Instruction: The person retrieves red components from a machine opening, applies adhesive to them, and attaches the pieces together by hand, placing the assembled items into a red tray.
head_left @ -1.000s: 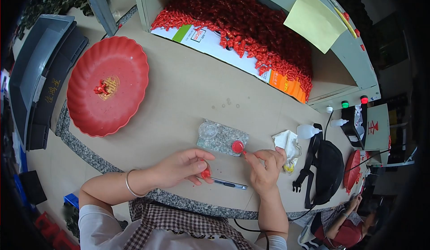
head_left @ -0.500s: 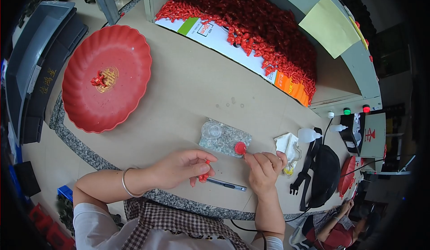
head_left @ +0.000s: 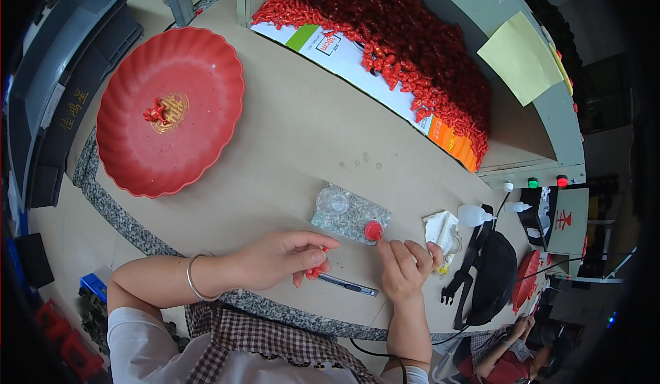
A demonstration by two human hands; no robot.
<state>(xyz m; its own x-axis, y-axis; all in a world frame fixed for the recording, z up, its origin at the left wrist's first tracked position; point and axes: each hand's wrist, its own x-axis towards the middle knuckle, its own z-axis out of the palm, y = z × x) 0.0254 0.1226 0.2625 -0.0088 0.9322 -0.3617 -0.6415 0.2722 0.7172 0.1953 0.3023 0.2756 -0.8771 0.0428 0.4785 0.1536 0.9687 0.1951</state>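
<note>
My left hand [head_left: 295, 255] pinches a small red figure [head_left: 314, 272] between thumb and fingers, just left of a utility knife [head_left: 348, 285] lying on the table. The fingers of my right hand [head_left: 405, 267] are pinched together beside a small red pot [head_left: 373, 231]; whatever they hold is too small to make out. The pot sits on the right part of a speckled stone slab [head_left: 352, 220], and a clear round dish [head_left: 333, 201] rests on its left part.
A red scalloped plate [head_left: 206, 143] holds a small red figure. Behind is a box [head_left: 330, 48] heaped with red pieces. To the right lie a white cloth [head_left: 440, 229], a squeeze bottle [head_left: 473, 215] and a black waist bag [head_left: 496, 270]. Another person [head_left: 505, 356] sits at lower right.
The view has shifted a little. The small red figure has turned in my left hand. My right hand stays beside the red pot.
</note>
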